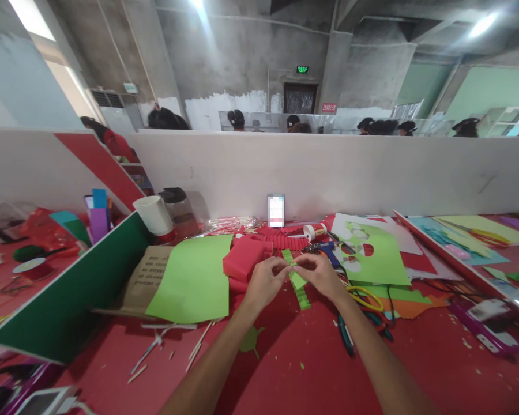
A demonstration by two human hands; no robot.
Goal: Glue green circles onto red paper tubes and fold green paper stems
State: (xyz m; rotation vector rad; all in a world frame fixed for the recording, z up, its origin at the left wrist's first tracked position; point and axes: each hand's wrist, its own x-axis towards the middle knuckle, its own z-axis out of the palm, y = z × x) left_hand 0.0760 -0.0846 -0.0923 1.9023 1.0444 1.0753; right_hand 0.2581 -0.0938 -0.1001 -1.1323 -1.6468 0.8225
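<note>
My left hand (266,282) and my right hand (320,274) meet above the red table (311,369). Both pinch a narrow green paper strip (297,281) folded in zigzag pleats. The strip hangs down between the hands, and its lower end reaches the table. Just behind my left hand lies a stack of red paper (244,258). A large green sheet (194,279) lies flat to the left of my hands.
A green board (64,300) stands at the left with a white cup (154,216) behind it. A blue glue gun (324,246), a glue stick (315,231), yellow-handled scissors (365,297) and cut green and white sheets (374,253) lie at the right. Other people sit beyond the white partition (328,170).
</note>
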